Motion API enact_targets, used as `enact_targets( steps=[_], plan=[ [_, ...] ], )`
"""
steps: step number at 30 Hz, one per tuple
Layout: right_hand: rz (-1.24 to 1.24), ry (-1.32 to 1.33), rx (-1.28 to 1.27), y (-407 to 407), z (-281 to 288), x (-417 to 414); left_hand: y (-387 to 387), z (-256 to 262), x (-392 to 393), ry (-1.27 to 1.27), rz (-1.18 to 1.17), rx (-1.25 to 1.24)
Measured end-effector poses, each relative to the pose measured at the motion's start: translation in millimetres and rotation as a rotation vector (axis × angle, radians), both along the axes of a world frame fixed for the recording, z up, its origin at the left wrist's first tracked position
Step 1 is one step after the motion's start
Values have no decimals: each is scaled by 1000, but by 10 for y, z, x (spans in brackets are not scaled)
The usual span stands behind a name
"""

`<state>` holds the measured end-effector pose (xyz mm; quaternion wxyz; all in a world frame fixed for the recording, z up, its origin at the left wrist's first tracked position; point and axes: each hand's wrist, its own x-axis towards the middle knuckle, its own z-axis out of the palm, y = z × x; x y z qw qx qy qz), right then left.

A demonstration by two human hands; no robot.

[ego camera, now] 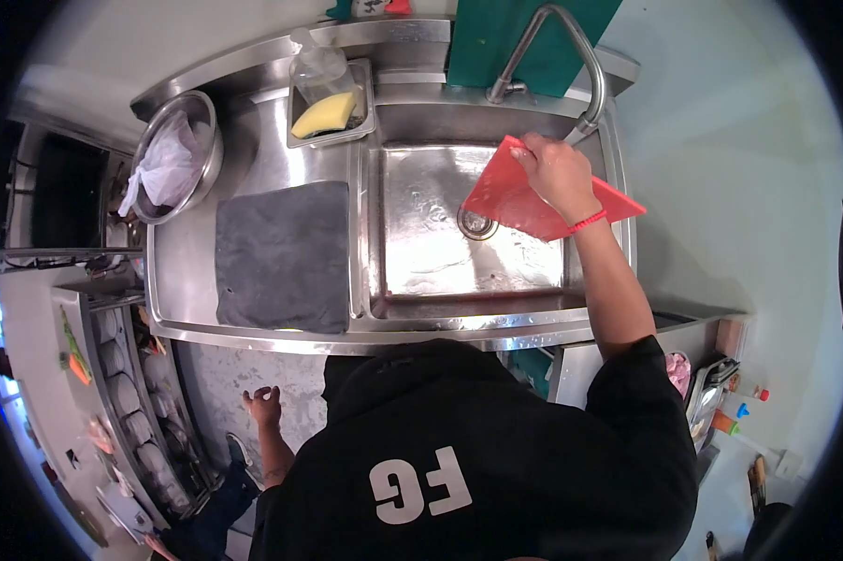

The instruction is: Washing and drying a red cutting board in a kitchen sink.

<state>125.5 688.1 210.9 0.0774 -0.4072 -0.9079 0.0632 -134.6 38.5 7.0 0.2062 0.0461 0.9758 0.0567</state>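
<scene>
My right hand (558, 175) grips the upper edge of a thin red plastic cutting board (505, 200). The board is wet and tilted over the stainless steel sink (421, 259), partly covering the drain (477, 223). Just above that hand is the spout of the gooseneck faucet (589, 116); I cannot tell whether water runs from it. My left hand (263, 405) hangs low beside my body, over the grey floor and away from the counter. It holds nothing, its fingers loosely bent and apart.
On the left drainboard are a dark grey mat (284, 256), a steel bowl (214, 151) with a tied plastic bag, and a steel pan (330, 140) with a yellow sponge and pump bottle. A green board (477, 49) stands behind the faucet. Another person's leg (214, 501) is at lower left.
</scene>
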Motion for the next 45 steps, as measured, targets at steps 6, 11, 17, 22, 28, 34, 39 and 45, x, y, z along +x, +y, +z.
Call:
enact_targets(
  steps=[6, 11, 17, 22, 28, 34, 39, 45],
  plan=[
    [-104, -87, -55, 91, 23, -62, -192, -20, 105, -45, 64, -18],
    [25, 80, 37, 85, -23, 105, -401, -128, 273, -186, 145, -37],
    [143, 62, 64, -74, 25, 141, -712, -412, 145, -190, 20, -41],
    [60, 14, 74, -51, -84, 15, -299, -147, 65, -119, 122, -11],
    [-80, -40, -153, -55, 28, 117, -180, -35, 86, -17, 100, 52],
    [-71, -133, -365, 93, 18, 836, -442, -188, 181, -137, 109, -74],
    [-124, -83, -285, 112, 69, 690, -644, -297, 181, -316, 123, -122],
    [1, -102, -57, 26, 149, 1, -356, -189, 80, -178, 61, -60]
  ],
)
